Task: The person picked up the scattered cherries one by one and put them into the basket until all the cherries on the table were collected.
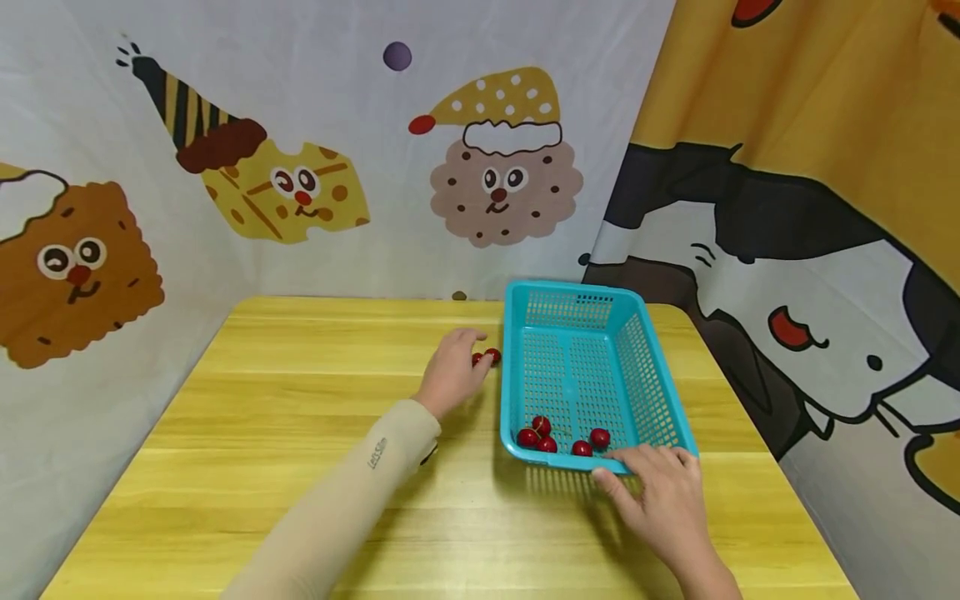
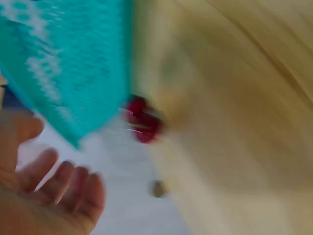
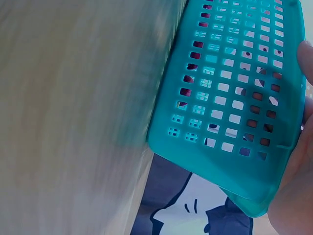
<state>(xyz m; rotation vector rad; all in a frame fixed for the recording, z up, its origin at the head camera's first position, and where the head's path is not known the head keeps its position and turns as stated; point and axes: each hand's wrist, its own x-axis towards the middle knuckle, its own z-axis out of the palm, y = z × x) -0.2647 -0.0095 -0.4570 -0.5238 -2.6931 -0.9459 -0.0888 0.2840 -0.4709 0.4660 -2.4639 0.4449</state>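
Beside the left wall of a turquoise plastic basket (image 1: pixel 510 375), two dark red cherries (image 1: pixel 492 356) lie on the table. My left hand (image 1: pixel 453 371) hovers next to them, thumb and fingers spread apart. Blurred in the left wrist view, the cherries (image 2: pixel 144 126) appear apart from the left hand (image 2: pixel 54 191), whose fingers are loosely bent. Several more cherries (image 1: pixel 547 444) sit inside the basket near its front wall, some with stems. My right hand (image 1: pixel 663 500) holds the basket's front rim at the right corner, thumb outside. The basket (image 3: pixel 215 169) partly hides that hand in the right wrist view.
The basket stands on a light wood-grain table (image 1: pixel 300 400), towards its right side. Behind the table hangs a white cloth (image 1: pixel 322 100) printed with cartoon snacks. A yellow cartoon curtain (image 1: pixel 810 100) hangs at the right.
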